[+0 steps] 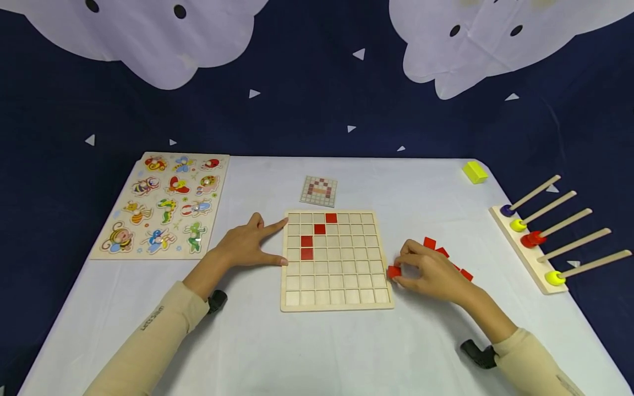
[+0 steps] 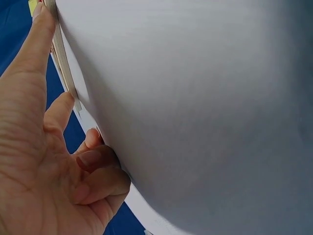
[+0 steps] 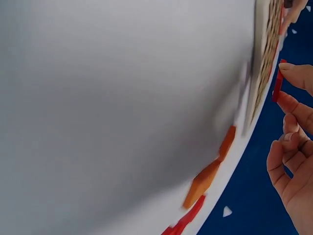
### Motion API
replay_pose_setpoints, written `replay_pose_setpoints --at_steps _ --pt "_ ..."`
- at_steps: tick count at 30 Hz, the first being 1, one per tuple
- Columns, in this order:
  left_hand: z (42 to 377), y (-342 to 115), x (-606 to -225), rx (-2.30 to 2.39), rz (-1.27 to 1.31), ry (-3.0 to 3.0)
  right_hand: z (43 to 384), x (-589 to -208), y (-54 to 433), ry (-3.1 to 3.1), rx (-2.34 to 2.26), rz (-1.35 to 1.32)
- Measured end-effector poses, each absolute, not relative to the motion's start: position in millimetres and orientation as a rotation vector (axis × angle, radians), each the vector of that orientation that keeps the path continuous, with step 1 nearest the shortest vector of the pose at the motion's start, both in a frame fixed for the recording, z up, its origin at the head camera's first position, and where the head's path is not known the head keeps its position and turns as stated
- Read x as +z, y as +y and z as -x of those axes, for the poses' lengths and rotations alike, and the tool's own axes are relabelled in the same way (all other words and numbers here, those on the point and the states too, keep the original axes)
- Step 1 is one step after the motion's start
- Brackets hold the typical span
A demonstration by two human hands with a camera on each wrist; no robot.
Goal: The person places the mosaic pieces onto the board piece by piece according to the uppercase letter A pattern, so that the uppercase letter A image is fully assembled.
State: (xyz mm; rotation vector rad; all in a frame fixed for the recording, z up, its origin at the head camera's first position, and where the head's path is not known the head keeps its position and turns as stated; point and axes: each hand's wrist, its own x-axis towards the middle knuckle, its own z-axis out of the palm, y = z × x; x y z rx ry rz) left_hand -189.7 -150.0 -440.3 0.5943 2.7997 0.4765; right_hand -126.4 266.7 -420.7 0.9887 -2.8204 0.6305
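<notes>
A wooden grid board (image 1: 343,282) lies on the white table, with several red square tiles (image 1: 307,247) set in its upper left cells and top row. My left hand (image 1: 242,245) is at the board's left edge; thumb and index finger are stretched out and touch the rim, while the other fingers curl in the left wrist view. Just beyond the right edge of the board, my right hand (image 1: 430,273) pinches one red square tile (image 3: 278,85) between thumb and index finger. Loose red tiles (image 1: 429,242) lie behind and beside that hand, partly hidden by it.
A small pattern card (image 1: 319,191) lies behind the grid board. To the left is an insect puzzle board (image 1: 224,170). On the right stands a peg rack (image 1: 530,258) with coloured rings, near a yellow block (image 1: 475,172) at the far corner. A dark blue cloth hangs behind.
</notes>
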Motion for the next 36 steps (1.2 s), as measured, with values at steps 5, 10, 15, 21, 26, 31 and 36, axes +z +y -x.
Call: replay_pose_setpoints --at_steps 5,10,15,21,26,31,36 --pt "188.7 -150.9 -440.1 0.477 -0.605 2.803 133.9 -415.8 243.1 -2.794 0.66 -1.076" --pt "188.7 -150.9 -440.1 0.476 -0.609 2.803 142.1 -409.5 212.5 -2.824 0.665 -1.142" --pt "189.1 -151.7 -440.6 0.481 -0.598 2.807 150.2 -402.7 182.1 -2.802 0.655 -1.224" --pt "189.3 -151.2 -441.9 0.478 -0.613 2.808 155.2 -401.8 158.3 -2.806 0.617 -1.282" --pt "189.9 -150.2 -441.8 0.477 -0.61 2.804 157.4 -407.5 145.2 -2.814 0.626 -1.305" --pt "190.2 -150.3 -440.9 0.475 -0.6 2.8 160.5 -411.6 130.6 -2.814 0.603 -1.333" --pt "190.3 -150.5 -440.7 0.479 -0.601 2.791 160.0 -414.8 115.7 -2.846 0.517 -1.353"
